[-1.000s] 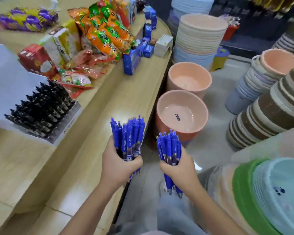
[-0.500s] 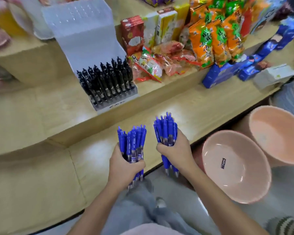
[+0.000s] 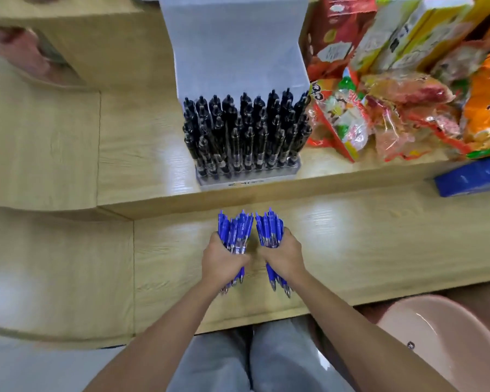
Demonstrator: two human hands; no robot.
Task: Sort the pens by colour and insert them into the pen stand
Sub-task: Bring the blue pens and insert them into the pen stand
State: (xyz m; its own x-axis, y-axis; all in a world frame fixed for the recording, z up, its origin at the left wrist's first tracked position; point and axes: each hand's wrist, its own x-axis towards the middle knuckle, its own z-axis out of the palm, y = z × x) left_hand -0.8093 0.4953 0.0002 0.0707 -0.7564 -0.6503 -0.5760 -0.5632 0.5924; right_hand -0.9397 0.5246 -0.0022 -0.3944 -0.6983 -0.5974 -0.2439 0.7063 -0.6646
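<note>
My left hand (image 3: 222,260) grips a bundle of blue pens (image 3: 236,232), click ends pointing away from me. My right hand (image 3: 283,254) grips a second bundle of blue pens (image 3: 270,229) the same way. The two bundles are close side by side above the lower wooden counter (image 3: 365,250). Straight ahead, on the raised shelf, stands a clear pen stand (image 3: 246,181) with a tall pale back panel (image 3: 238,46). Its front rows are filled with several black pens (image 3: 246,131) standing upright.
Snack packets (image 3: 408,108) and boxes (image 3: 340,32) crowd the shelf right of the stand. A blue box (image 3: 473,178) lies at the right on the step. A pink basin (image 3: 441,343) sits on the floor at the lower right. A wooden box (image 3: 77,38) stands at upper left.
The view has swung left from the basins to face the pen stand head-on. Both hands have come together over the lower counter, each keeping its blue bundle.
</note>
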